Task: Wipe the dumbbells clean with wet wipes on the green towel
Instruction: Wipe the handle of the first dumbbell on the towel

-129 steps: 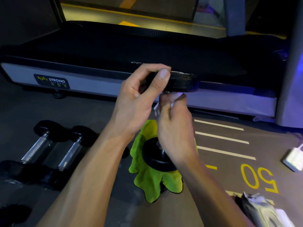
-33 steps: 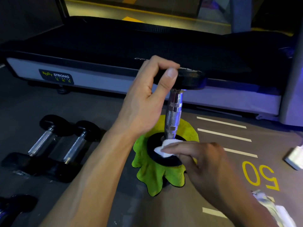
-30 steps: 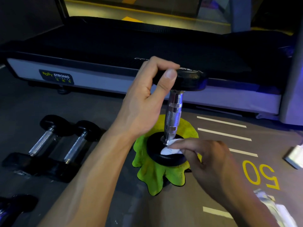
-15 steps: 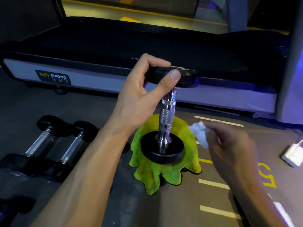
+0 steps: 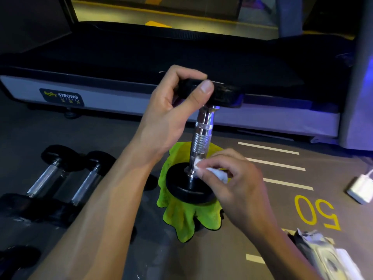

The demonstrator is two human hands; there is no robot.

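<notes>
Right now my left hand (image 5: 171, 110) grips the top head of the dumbbell (image 5: 201, 138), thumb across its near edge and fingers curled over the far side, keeping the bar upright. The lower head sits on the towel (image 5: 187, 219), which is bunched on the floor (image 5: 125, 134) with its green folds spilling toward me. My right hand (image 5: 236, 186) pinches the wipe (image 5: 214, 171) between thumb and curled fingertips and presses its crumpled white end against the foot of the chrome bar, just above the lower head. The rest of the wipe is tucked under my fingers. To my left two more dumbbells (image 5: 66, 178) lie side by side on the floor, well apart from the towel, and a further dark head shows at the lower left corner. A treadmill (image 5: 141, 57) runs across the far side. At the lower right lies a wipes pack (image 5: 321, 253), and a white charger (image 5: 361, 188) rests near the right edge, beside the yellow 50 (image 5: 316, 212) painted on the floor.
</notes>
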